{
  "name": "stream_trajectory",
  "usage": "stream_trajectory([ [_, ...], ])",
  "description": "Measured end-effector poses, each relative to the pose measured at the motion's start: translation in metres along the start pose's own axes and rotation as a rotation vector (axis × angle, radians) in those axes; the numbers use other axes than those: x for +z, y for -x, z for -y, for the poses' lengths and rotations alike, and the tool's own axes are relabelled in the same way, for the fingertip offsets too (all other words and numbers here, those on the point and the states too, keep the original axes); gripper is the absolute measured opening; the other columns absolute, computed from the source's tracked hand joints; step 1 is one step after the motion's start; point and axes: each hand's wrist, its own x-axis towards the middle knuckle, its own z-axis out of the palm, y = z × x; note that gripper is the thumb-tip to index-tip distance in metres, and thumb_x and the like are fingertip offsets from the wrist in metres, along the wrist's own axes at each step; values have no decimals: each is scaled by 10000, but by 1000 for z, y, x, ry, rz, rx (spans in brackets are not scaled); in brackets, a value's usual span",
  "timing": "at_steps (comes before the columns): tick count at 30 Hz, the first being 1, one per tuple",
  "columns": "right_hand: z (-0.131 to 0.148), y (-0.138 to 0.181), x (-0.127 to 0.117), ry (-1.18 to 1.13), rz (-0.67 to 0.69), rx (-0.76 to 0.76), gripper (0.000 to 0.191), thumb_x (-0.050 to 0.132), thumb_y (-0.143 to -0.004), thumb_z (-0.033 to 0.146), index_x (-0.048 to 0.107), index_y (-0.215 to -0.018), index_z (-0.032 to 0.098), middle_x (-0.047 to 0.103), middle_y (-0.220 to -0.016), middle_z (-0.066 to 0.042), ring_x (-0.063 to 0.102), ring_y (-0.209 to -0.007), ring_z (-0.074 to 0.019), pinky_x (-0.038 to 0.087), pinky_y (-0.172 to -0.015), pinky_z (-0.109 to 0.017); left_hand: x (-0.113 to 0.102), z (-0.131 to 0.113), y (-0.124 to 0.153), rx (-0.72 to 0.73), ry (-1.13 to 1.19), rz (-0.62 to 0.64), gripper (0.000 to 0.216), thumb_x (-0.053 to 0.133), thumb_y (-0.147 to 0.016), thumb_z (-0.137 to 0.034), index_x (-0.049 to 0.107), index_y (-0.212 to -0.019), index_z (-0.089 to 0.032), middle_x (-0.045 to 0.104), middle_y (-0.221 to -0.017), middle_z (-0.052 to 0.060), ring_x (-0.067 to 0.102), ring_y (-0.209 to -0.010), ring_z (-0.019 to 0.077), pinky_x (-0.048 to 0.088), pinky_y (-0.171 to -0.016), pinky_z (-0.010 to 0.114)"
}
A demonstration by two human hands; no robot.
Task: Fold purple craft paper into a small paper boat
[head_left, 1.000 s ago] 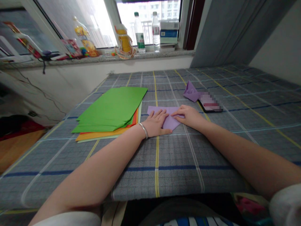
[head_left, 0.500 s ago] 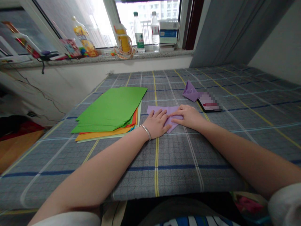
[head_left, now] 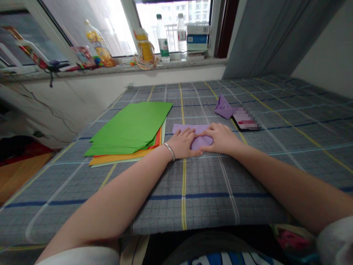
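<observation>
A sheet of purple origami paper [head_left: 202,142], partly folded, lies on the checked cloth between my two hands. My left hand [head_left: 182,142] wears a silver bangle; its fingers press the paper's left part while its thumb reaches along the near edge. My right hand [head_left: 220,139] curves over the right part, index finger on top and thumb at the near edge. The two thumbs almost meet, holding the near part of the paper, whose lower tip is hidden. Behind my right hand stands a folded purple paper piece [head_left: 223,107], touching or close to a phone [head_left: 246,119].
A stack of coloured paper, green sheets [head_left: 135,125] on top of orange ones [head_left: 124,158], lies left of my hands. The checked tablecloth [head_left: 204,206] covers the surface. Along the windowsill [head_left: 118,68] stand several bottles, a yellow cup [head_left: 146,49] and boxes [head_left: 197,40].
The paper's lower tip, visible before between my hands, no longer shows. Both thumbs have come together at the near edge, and my left hand has shifted slightly away from me.
</observation>
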Motion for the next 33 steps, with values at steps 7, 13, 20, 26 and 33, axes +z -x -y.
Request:
stream_trajectory([
  [7,0,1,3,1,13,12,590,637,-722,663,653,-1197,314,562,-1266,-96,486,-1145,-321,376,-974,-483,4,1,2,12,-33,-15,823,443,-850,-676,290,-1477,-166,213,-1574,146,186,-1452,318,160,-1151,536],
  [13,3,1,-1,23,54,23,601,596,-755,667,643,-1210,278,561,-1286,-111,486,-1160,-334,376,-976,-495,8,1,3,21,-49,-39,779,418,-879,-650,306,-1471,-157,206,-1575,145,190,-1452,315,166,-1145,547],
  [20,1,0,2,39,48,41,646,592,-741,684,633,-1206,237,558,-1305,-127,470,-1214,-341,324,-1037,-521,7,3,2,34,-65,-49,820,439,-847,-680,330,-1456,-141,234,-1567,141,213,-1444,313,190,-1142,521],
  [26,-7,-1,4,73,21,89,624,585,-759,656,617,-1179,195,577,-1296,-135,421,-1290,-349,187,-1101,-598,7,3,1,33,-76,-39,840,434,-843,-685,300,-1475,-149,232,-1570,128,204,-1445,319,183,-1146,511],
  [33,-32,-3,9,-38,-72,187,559,674,-700,562,575,-1098,182,634,-1138,-122,545,-1134,-322,305,-1055,-542,6,3,1,34,-83,-19,848,416,-841,-698,290,-1480,-155,214,-1577,122,186,-1452,313,172,-1154,501],
])
